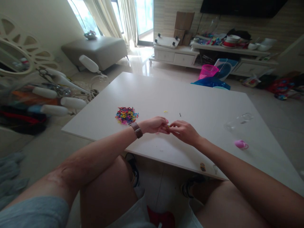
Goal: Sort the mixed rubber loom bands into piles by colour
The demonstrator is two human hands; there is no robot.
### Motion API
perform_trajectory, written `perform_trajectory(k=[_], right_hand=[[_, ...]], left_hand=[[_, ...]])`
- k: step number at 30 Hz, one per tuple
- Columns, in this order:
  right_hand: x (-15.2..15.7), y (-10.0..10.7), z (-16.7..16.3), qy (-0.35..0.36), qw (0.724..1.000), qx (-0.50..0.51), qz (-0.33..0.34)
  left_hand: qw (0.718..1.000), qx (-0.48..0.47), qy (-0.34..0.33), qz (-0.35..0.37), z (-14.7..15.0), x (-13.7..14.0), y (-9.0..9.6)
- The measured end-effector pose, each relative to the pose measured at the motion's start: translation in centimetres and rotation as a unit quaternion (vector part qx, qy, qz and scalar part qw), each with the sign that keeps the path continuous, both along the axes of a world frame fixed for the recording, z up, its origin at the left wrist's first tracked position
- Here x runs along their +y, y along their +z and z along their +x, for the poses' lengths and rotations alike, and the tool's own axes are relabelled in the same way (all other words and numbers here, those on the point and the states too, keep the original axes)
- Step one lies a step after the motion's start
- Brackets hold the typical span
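Head view. 2 bare hands meet over the near middle of the counter (213, 103).

Left hand (156, 125): partly curled, thumb brought over the fingers; appears to pinch a tiny pink piece (167, 121) at the thumb tip. Right hand (184, 130): fingers bent, thumb and fingertips drawn nearly together at the left fingertips. A yellow bit (168, 126) shows where the 2 hands meet; too small to tell which hand has hold of it. Fingertip grip probably chosen because pieces this slight would be lost in a palm.

Pile of small multicoloured pieces (127, 115): on the counter, left of the left hand, beyond the watch strap (136, 130). Likely kept aside so the middle stays workable yet within reach. 2 strays, 1 yellow piece (165, 111) and 1 dark piece (180, 114), lie apart from each other just beyond the hands.

Right side: clear container (230, 127) on the counter, pink item with a loop (240, 144) near it, apparently parked outside the working zone. Small figure (202, 167) at the near edge.
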State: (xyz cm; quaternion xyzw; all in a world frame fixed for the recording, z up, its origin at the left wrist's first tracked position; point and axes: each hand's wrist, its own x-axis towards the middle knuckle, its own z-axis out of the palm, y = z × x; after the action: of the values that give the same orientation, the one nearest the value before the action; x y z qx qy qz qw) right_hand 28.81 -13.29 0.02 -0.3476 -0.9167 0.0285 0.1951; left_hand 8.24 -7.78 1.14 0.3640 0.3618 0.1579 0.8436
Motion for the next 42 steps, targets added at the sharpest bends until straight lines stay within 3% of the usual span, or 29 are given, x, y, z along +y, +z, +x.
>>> perform_trajectory(k=[4,20,30,42], right_hand=[[0.0,-0.1,0.1,0.005,1.000,-0.015,0.008],[0.2,-0.2,0.3,0.011,0.995,0.095,-0.016],[0.1,-0.1,0.4,-0.048,0.995,0.082,-0.001],[0.1,0.0,0.5,-0.088,0.995,0.044,0.006]], left_hand=[[1.000,-0.010,0.001,-0.012,-0.1,0.0,0.1],[0.999,-0.009,0.050,-0.014,0.7,-0.4,-0.2],[0.997,0.036,0.063,-0.019,0.7,-0.5,0.7],[0.995,0.030,0.079,0.054,0.3,0.3,-1.5]])
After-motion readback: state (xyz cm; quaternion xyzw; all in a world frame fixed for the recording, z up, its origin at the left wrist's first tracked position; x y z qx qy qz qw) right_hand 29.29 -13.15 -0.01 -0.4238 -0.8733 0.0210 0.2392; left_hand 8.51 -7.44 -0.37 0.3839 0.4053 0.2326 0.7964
